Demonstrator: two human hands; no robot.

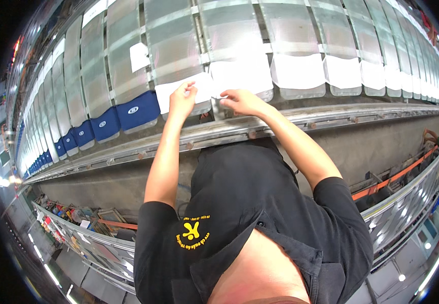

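A white fabric piece (166, 92) lies across the near end of a board, its right part reaching toward my right hand. Over it is my left hand (183, 101), thumb and forefinger a little apart, with nothing seen in them. My right hand (245, 103) is at the piece's right corner, by the gap between two boards. Its fingers point left, loosely bent, thumb apart from forefinger. Right of this gap, another white fabric piece (242, 78) covers the near end of the neighbouring board. To the left, a navy blue fabric piece (137, 111) with a small white oval emblem lies flat on its board.
A long row of glassy boards (174, 35) curves away both ways, with navy pieces leftward and white pieces (299, 71) rightward. A small white sheet (139, 57) lies farther up one board. A metal rail (300, 124) runs along the near edge. Another person's arm (434, 138) shows far right.
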